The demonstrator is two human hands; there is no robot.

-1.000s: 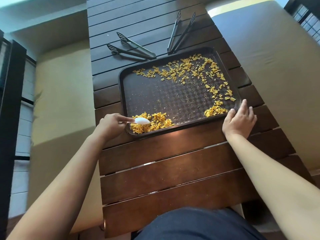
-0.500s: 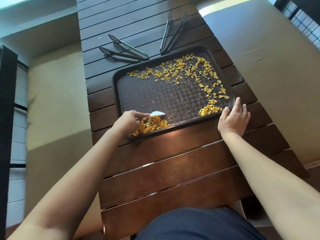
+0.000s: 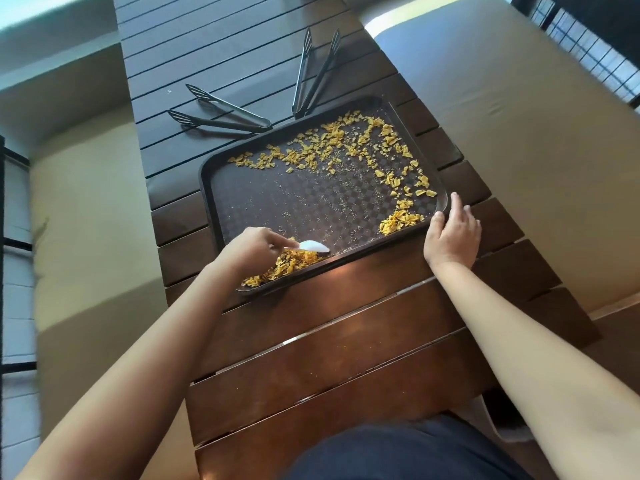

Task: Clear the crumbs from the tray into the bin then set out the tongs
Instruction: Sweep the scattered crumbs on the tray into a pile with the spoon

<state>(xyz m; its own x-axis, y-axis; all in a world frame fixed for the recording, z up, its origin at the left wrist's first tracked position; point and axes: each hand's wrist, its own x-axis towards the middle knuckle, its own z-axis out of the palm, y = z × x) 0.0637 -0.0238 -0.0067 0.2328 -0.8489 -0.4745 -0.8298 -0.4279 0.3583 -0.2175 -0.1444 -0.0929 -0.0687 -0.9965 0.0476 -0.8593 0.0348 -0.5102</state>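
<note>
A dark brown tray [image 3: 277, 202] lies on the slatted wooden table [image 3: 346, 341]. Yellow crumbs [image 3: 332, 147] are scattered along its far and right sides, with a heap [image 3: 291, 265] at the near left corner and a smaller heap [image 3: 398, 221] near the right edge. My left hand [image 3: 252, 251] pinches a white plastic spoon [image 3: 313, 246] whose bowl rests just beyond the near-left heap. My right hand [image 3: 452, 233] rests with straight fingers against the tray's near right corner. Two black tongs lie beyond the tray, one [image 3: 221, 112] at the left, one [image 3: 313, 74] at the right.
Tan cushioned benches [image 3: 502, 133] run along both sides of the table. A dark railing [image 3: 588, 39] shows at the top right. My dark-clothed lap [image 3: 398, 452] is at the table's near edge. No bin is in view.
My left hand has swept the spoon rightward across the near-left heap of crumbs. My right hand has stayed at the tray's corner. The view has shifted slightly.
</note>
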